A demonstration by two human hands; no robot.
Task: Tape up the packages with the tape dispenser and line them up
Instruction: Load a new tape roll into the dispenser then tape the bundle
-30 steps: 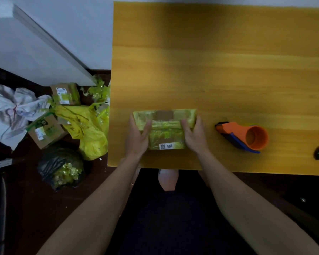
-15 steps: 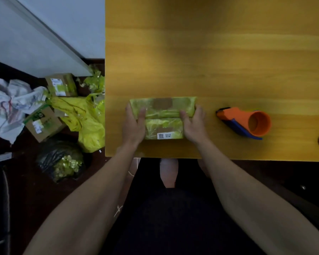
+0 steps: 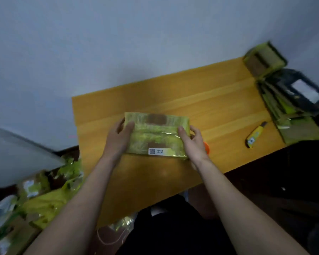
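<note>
Over the yellow worktop both hands, left hand and right hand, clasp the taped package by its ends, likely bound for the row of packages at right.

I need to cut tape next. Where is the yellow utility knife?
In the head view, the yellow utility knife lies on the table's right side, beside the package stack.

Yellow-green taped package held above table; orange dispenser mostly hidden.

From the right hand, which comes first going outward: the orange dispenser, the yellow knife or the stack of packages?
1. Dispenser: just behind the right hand, mostly hidden.
2. Knife: further right on the table.
3. Stack of packages: far right corner.
</note>
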